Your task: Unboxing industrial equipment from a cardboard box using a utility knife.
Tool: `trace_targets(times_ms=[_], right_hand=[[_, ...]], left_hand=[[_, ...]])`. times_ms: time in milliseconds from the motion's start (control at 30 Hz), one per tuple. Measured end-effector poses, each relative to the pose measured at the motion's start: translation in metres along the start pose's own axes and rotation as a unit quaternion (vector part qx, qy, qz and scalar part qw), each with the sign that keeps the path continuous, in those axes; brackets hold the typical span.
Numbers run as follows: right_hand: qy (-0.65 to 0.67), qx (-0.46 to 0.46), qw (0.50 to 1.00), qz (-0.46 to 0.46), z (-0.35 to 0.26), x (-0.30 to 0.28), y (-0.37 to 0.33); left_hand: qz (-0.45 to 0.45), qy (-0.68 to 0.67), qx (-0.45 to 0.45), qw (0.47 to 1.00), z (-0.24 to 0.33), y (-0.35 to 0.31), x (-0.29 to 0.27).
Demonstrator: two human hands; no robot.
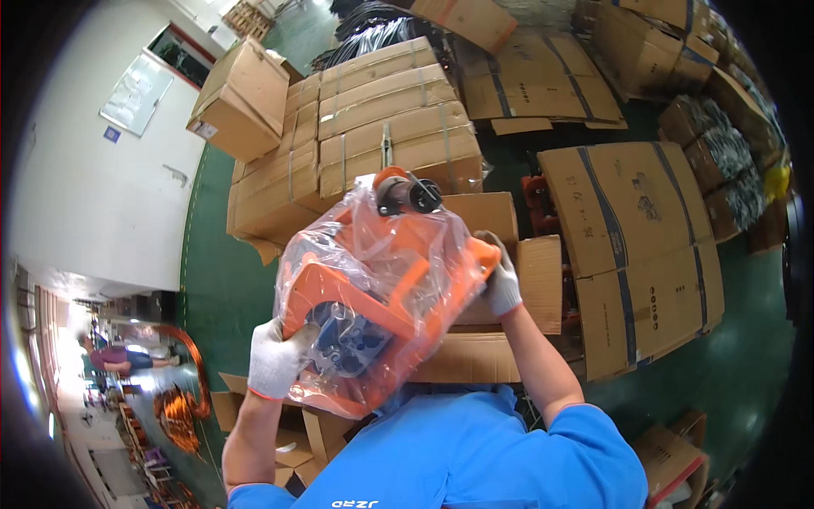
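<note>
Both my hands, in white work gloves, hold up a bulky orange metal frame point(339, 293) wrapped in a clear plastic bag point(373, 225). My left hand point(275, 356) is closed on its lower left side. At the upper right corner, my right hand point(502, 280) grips the orange edge, with some fingers hidden behind it. A dark cylindrical part point(407, 195) sticks out of the bag's top. Inside the plastic shows a blue-grey plate with holes point(348, 339). Behind the frame stands an open cardboard box point(538, 280), partly covered by it.
Strapped cartons point(390, 93) are stacked just ahead, with a separate tall carton point(242, 97) at their left. Strapped flat cardboard point(636, 246) lies to the right. Another open box point(297, 445) is at lower left. Green floor point(208, 288) runs along the white wall. A person point(127, 358) is far left.
</note>
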State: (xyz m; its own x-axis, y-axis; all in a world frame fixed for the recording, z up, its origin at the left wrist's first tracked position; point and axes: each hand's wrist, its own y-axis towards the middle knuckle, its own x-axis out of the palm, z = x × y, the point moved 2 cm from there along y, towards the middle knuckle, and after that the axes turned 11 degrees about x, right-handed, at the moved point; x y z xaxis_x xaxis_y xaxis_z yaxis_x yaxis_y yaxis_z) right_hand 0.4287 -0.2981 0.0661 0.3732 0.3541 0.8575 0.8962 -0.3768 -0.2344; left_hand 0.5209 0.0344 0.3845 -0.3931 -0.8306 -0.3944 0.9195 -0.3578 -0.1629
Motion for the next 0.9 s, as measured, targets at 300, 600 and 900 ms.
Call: trace_targets(times_ms=[300,600,900], right_hand=[[0.250,0.143,0.941,0.177,0.041,0.008,0.060],[0.217,0.118,0.939,0.238,0.024,0.041,0.036],[0.008,0.082,0.954,0.288,0.051,0.018,0.090]], left_hand=[[0.073,0.212,0.162,0.961,-0.043,-0.041,0.076],[0.067,0.230,0.165,0.957,-0.038,-0.079,0.070],[0.098,0.299,0.271,0.910,-0.063,-0.063,0.085]])
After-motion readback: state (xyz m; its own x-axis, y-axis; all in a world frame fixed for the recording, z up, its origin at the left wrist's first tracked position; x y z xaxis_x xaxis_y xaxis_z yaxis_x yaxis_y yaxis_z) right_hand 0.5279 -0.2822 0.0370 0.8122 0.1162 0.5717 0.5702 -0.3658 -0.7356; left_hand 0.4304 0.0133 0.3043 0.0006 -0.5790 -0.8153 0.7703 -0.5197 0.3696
